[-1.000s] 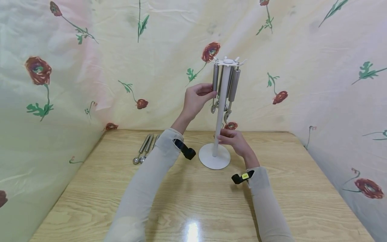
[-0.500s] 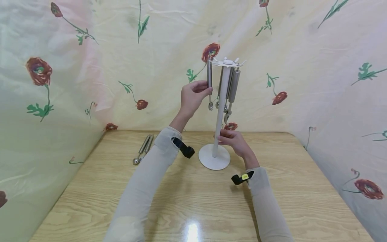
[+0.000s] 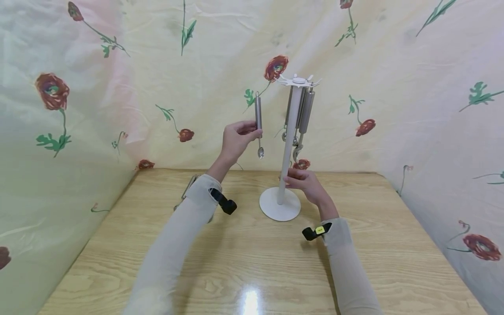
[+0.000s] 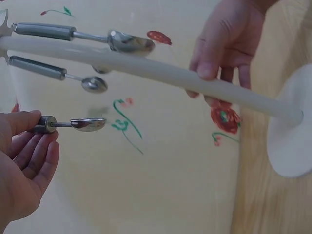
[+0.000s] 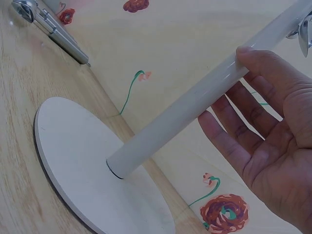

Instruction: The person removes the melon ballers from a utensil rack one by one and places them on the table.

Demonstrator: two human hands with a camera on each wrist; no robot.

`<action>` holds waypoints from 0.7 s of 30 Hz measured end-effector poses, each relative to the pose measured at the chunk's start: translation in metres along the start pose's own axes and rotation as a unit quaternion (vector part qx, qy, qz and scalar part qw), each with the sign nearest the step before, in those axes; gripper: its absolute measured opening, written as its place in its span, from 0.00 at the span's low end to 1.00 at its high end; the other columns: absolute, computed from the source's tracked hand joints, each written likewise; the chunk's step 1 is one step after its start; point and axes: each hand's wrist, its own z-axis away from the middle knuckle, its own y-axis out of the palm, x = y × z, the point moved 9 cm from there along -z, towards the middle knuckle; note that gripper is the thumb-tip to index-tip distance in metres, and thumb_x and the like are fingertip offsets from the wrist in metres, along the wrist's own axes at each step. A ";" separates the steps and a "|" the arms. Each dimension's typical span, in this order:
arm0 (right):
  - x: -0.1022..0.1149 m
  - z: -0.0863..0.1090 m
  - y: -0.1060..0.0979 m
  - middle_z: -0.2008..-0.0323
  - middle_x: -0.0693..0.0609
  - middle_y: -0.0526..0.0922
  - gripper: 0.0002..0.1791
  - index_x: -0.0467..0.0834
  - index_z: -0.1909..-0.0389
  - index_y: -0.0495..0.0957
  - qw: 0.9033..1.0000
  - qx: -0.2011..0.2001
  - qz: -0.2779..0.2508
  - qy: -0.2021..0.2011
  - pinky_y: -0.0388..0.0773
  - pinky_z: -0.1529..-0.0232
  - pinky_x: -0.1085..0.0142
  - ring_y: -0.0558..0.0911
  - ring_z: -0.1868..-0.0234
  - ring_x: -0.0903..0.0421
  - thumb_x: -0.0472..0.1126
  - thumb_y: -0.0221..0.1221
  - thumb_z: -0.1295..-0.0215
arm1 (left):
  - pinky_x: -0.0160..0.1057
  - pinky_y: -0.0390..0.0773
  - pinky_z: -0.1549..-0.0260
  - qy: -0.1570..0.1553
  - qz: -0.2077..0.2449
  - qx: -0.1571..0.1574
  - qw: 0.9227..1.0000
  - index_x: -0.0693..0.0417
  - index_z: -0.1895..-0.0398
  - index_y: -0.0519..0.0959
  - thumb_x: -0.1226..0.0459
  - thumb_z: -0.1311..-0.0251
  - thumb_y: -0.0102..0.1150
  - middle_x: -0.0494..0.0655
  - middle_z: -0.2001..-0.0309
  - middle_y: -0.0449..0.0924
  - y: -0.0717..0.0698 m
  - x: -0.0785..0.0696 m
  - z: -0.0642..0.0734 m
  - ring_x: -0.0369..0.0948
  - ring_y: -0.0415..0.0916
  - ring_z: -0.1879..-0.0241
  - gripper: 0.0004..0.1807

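My left hand pinches the thick steel handle of a small metal scoop between thumb and fingers. The scoop hangs upright in the air, bowl down, left of a white utensil stand and apart from it. In the left wrist view its shiny oval bowl points away from the fingers. Low on the stand's pole, my right hand holds it with thumb and fingertips. Several steel-handled utensils hang from the hooked white top, one a larger scoop.
More metal scoops lie on the wooden table at the back left, mostly hidden in the head view by the left sleeve. The stand's round white base rests on the table. Flowered cloth hangs behind and at both sides.
The left hand has lifted the small scoop off its hook on the stand, then moved it left and down. The right hand and the stand have stayed in place.
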 end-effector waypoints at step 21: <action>-0.003 -0.002 -0.002 0.55 0.61 0.87 0.25 0.25 0.36 0.72 1.000 -0.002 -0.002 0.002 0.86 0.48 0.65 0.87 0.51 0.62 0.36 0.62 0.28 | 0.36 0.86 0.55 -0.120 -0.101 0.009 0.988 0.64 0.44 0.83 0.66 0.37 0.69 0.61 0.51 0.85 -0.067 0.080 0.051 0.36 0.82 0.63 0.19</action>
